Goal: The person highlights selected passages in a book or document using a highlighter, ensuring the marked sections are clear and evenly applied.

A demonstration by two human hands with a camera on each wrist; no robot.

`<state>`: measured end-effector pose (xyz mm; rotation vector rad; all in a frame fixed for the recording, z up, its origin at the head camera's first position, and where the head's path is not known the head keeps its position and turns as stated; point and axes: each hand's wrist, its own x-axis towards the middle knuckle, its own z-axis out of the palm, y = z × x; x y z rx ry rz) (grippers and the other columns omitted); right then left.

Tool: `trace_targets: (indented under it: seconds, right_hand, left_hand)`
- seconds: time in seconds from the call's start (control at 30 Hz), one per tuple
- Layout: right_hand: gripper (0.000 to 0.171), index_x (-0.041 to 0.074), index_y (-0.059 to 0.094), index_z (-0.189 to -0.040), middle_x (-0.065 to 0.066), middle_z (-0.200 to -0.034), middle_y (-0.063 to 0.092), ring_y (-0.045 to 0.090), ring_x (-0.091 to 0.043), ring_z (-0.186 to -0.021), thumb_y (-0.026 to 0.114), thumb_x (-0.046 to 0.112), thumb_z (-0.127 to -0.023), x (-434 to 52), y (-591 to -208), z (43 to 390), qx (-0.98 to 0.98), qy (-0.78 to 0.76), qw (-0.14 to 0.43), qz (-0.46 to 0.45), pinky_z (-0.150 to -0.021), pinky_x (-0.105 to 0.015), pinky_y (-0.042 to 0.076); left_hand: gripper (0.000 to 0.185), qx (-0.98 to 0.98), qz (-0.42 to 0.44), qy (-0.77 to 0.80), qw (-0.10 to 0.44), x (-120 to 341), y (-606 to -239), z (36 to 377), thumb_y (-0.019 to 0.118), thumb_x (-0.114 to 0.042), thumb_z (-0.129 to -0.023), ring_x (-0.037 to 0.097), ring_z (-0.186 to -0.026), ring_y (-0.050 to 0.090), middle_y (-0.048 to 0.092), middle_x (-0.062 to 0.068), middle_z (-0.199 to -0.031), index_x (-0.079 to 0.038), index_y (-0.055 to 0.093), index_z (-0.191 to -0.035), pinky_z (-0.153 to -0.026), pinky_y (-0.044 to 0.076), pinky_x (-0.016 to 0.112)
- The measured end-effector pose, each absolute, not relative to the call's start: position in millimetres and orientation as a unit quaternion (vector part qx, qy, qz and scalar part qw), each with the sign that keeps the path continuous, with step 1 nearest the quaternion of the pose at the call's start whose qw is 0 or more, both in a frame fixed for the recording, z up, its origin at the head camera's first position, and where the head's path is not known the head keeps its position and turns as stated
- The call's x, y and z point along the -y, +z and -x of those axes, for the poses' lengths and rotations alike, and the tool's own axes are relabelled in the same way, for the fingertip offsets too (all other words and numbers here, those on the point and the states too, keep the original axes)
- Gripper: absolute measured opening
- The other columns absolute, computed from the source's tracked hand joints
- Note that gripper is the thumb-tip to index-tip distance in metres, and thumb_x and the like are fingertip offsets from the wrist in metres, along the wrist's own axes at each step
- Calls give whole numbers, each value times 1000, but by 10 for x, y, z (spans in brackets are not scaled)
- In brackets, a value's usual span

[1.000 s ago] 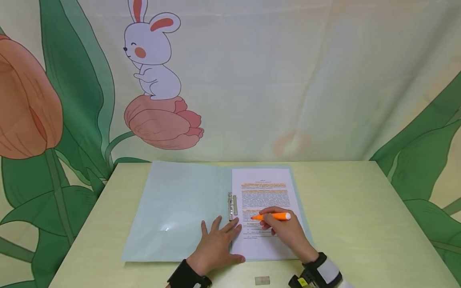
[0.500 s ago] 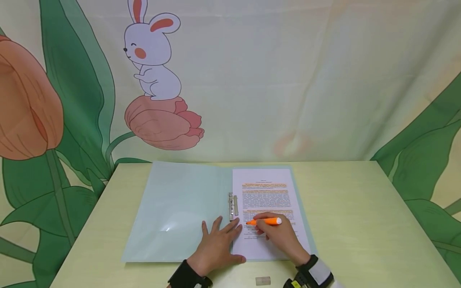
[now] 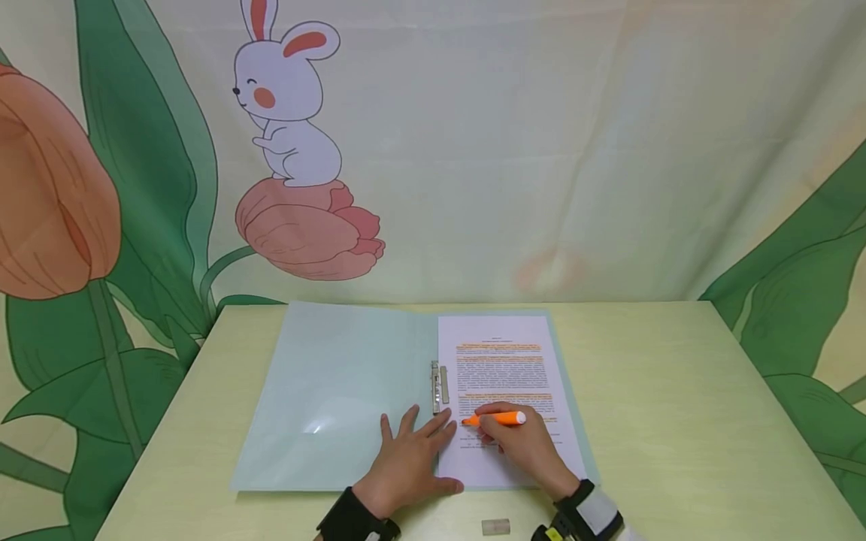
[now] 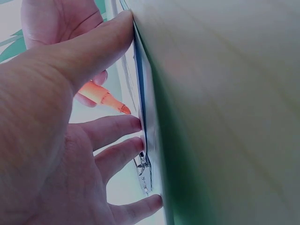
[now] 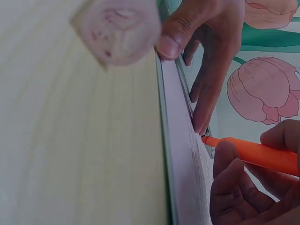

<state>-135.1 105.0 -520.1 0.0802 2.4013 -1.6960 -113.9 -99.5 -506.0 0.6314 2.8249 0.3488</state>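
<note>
Right hand point(image 3: 524, 443) grips the highlighter point(image 3: 497, 418), tip on the page point(image 3: 507, 361); draw it level along the line while the flat, open left hand point(image 3: 409, 458) beside it pins the folder point(image 3: 338, 391)

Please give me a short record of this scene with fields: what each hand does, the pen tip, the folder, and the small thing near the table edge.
left hand: flat, pressing folder and page edge
right hand: grips orange highlighter
highlighter tip: on left part of a text line on the printed page
folder: pale blue, open flat, metal clip at spine
highlighter cap: on table, near edge
</note>
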Motion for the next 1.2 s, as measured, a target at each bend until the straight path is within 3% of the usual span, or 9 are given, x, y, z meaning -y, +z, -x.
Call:
trace_targets:
  seconds: [1.2]
  right_hand:
    - [18, 11, 76, -104, -6, -77, 72, 58, -18, -62, 66, 17, -89, -1096, -5275, 1365, -819, -564, 96, -38, -55, -25, 46]
  left_hand:
    - [88, -964, -219, 109, 103, 1001, -5099, 1138, 75, -65, -71, 45, -143, 31, 40, -6, -157, -22, 52, -144, -103, 19, 81]
